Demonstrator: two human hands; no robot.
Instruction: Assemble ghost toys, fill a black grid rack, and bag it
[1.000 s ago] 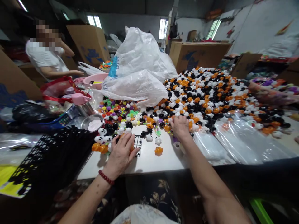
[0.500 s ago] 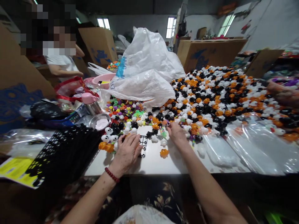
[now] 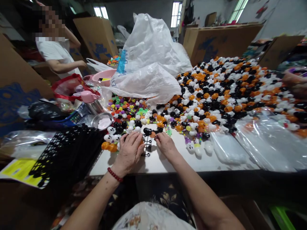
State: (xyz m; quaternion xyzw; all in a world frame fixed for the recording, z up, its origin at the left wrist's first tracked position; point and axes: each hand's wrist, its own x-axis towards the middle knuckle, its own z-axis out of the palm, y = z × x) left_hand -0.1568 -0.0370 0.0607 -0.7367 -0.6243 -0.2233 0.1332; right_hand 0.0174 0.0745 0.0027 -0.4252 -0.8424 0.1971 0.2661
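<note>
My left hand (image 3: pixel 130 148), a dark red bead bracelet at its wrist, curls over a black plastic grid (image 3: pixel 148 150) on the white table, its fingers covering most of the grid. Opposite it, the fingertips of my right hand (image 3: pixel 166 145) pinch together at a small orange figure (image 3: pixel 153 134) over the grid's far end. A shiny black figure (image 3: pixel 147 131) lies right beside that one. To the left of my left hand are white ghost figures (image 3: pixel 108 138) and orange pumpkin figures (image 3: pixel 109 146). Two white figures (image 3: pixel 190 147) with coloured parts lie to the right of my right hand.
A large heap of orange, black and white figures (image 3: pixel 230 92) covers the right back. Behind the hands stands a white plastic sack (image 3: pixel 153 64). Black grids (image 3: pixel 69 156) are stacked left, near a metal bowl (image 3: pixel 102 121). Clear bags (image 3: pixel 227 150) lie right. Another person (image 3: pixel 57 57) stands back left.
My right hand has come left and nearer to the grid. The loose orange pumpkin and white figures between my hands are no longer seen there. Two white figures now lie further right.
</note>
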